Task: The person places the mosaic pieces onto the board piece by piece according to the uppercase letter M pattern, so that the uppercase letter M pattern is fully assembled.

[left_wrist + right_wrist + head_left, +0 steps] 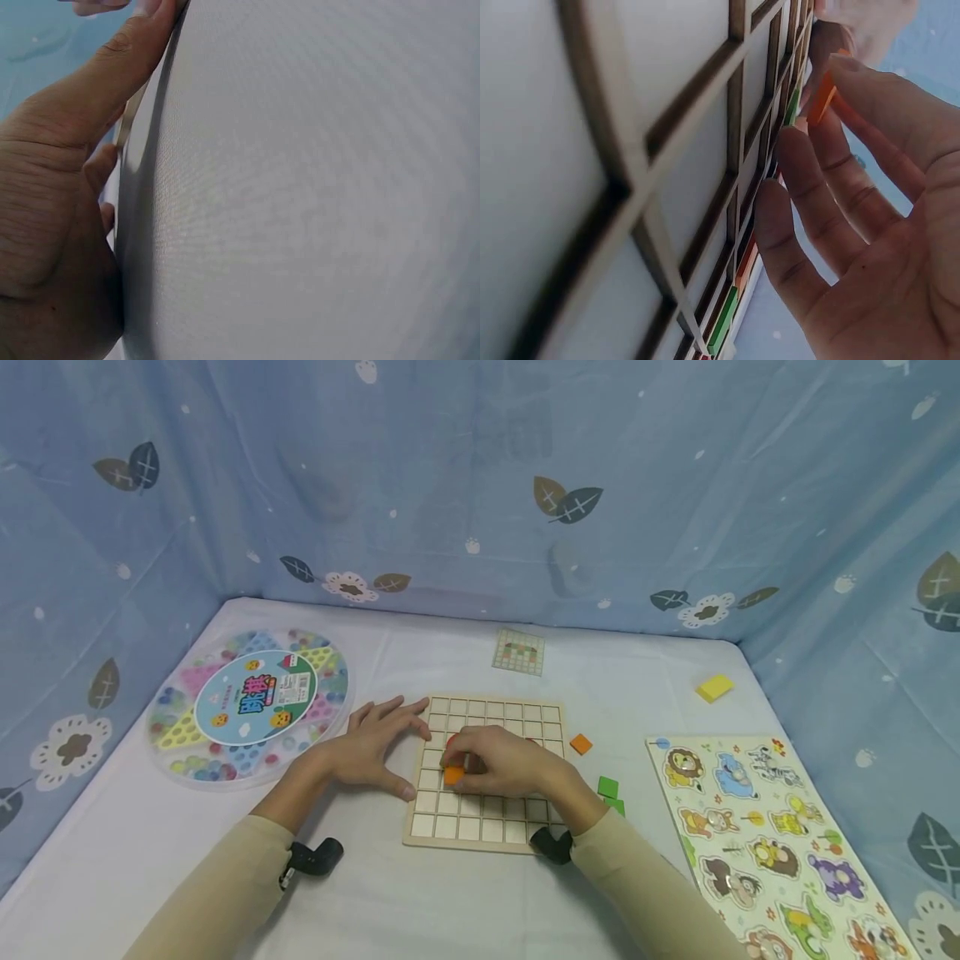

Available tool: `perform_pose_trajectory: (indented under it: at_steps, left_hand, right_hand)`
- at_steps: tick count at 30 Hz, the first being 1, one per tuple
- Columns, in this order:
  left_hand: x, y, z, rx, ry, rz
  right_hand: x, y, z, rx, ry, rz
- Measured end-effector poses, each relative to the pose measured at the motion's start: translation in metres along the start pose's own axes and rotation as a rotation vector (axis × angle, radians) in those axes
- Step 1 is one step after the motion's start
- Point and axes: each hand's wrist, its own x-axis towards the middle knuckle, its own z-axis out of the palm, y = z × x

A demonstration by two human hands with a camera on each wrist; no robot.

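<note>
A wooden grid board (461,828) lies on the table in the head view. Over its left-middle part, my right hand (506,762) pinches an orange square tile (453,775) between thumb and fingers. In the right wrist view that orange tile (823,99) is tilted, just off the grid, and a green tile (721,321) sits in the board. Red bits show around the right hand, which hides much of the middle cells. My left hand (371,752) lies spread along the board's left edge, its thumb and index fingertips touching the frame.
Right of the board lie a loose orange tile (581,744) and green tiles (608,787). A pattern card (518,652) lies behind it. A round Chinese checkers set (255,697) is at left; an animal puzzle (765,835) and yellow blocks (714,687) are at right.
</note>
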Motion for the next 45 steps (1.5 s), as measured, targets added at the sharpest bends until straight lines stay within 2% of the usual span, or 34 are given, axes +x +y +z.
perform_pose_trajectory:
  at_steps: [16,29,34,41,45]
  left_hand:
    - [0.000,-0.001,0.000,-0.005,0.000,0.011]
    - [-0.001,0.001,-0.001,-0.010,0.002,0.014]
    - [0.000,0.001,-0.001,-0.009,-0.003,0.009]
    - [0.001,0.002,-0.001,-0.010,-0.005,0.009]
    - [0.001,0.002,-0.001,-0.008,-0.004,-0.001]
  right_hand:
    - [0.007,-0.001,0.009,-0.086,-0.001,0.066]
    - [0.005,-0.004,0.005,-0.050,-0.008,0.070]
    - [0.003,-0.002,0.003,-0.039,-0.015,0.044]
    - [-0.006,-0.002,-0.007,-0.005,-0.005,0.024]
    - [-0.012,0.000,-0.012,-0.010,0.000,0.051]
